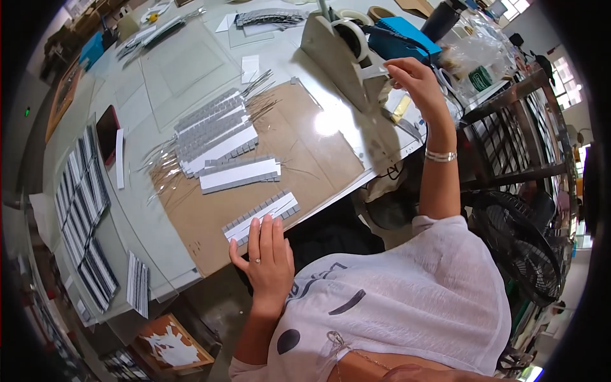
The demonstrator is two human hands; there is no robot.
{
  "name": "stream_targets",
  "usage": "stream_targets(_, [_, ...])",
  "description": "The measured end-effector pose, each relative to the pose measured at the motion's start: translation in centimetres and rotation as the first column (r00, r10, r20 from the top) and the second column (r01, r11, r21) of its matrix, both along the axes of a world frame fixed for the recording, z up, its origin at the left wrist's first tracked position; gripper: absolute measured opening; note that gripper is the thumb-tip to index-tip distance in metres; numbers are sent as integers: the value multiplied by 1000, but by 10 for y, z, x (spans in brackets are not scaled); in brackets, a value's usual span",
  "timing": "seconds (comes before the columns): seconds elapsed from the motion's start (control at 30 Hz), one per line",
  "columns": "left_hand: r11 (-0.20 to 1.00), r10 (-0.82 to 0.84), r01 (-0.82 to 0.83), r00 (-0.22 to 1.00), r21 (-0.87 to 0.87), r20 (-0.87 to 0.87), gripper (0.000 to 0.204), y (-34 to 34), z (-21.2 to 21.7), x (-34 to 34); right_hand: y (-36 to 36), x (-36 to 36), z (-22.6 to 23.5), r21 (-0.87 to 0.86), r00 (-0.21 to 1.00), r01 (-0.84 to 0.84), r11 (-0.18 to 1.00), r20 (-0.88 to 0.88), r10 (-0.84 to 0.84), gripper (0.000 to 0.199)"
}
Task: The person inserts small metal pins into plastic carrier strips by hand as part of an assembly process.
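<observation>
My left hand (266, 254) lies with its fingers stretched out on the near edge of a white strip (262, 215) bordered with small grey tiles. It presses the strip flat on the brown board (321, 153). My right hand (417, 83) is raised at the right, beside a tape dispenser (334, 60) carrying rolls of tape. Its fingers are bent and drawn together; whatever is between the fingertips is too small to make out. Just beyond the left hand's strip lies another white and grey strip (240, 176). Farther back is a stack of similar strips (216, 130) with thin wires sticking out.
Bundled striped strips (83, 210) and a dark red phone (108, 137) lie at the left. Glass sheets (184, 76) cover the far table. A blue box (401, 39) and a dark bottle (443, 19) stand far right. A black fan (515, 239) stands beside me.
</observation>
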State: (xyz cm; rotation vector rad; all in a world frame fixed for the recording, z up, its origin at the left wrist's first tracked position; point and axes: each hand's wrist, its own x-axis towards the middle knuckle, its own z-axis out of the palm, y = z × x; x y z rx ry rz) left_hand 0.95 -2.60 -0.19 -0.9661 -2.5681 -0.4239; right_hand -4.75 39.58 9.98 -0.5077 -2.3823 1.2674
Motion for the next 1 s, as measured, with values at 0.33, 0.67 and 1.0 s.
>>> stream_targets(0.33, [1000, 9, -9, 1000, -16, -2, 49, -3, -1, 0, -16, 14, 1, 431, 993, 98, 897, -103, -59, 15])
stream_targets(0.67, [1000, 21, -20, 999, 15, -32, 40, 4, 0, -3, -116, 72, -20, -219, 996, -59, 974, 50, 72, 43])
stream_targets(1.0, [999, 19, -18, 999, 39, -34, 30, 5, 0, -3, -227, 48, -43, 234, 693, -659, 715, -180, 698, 24])
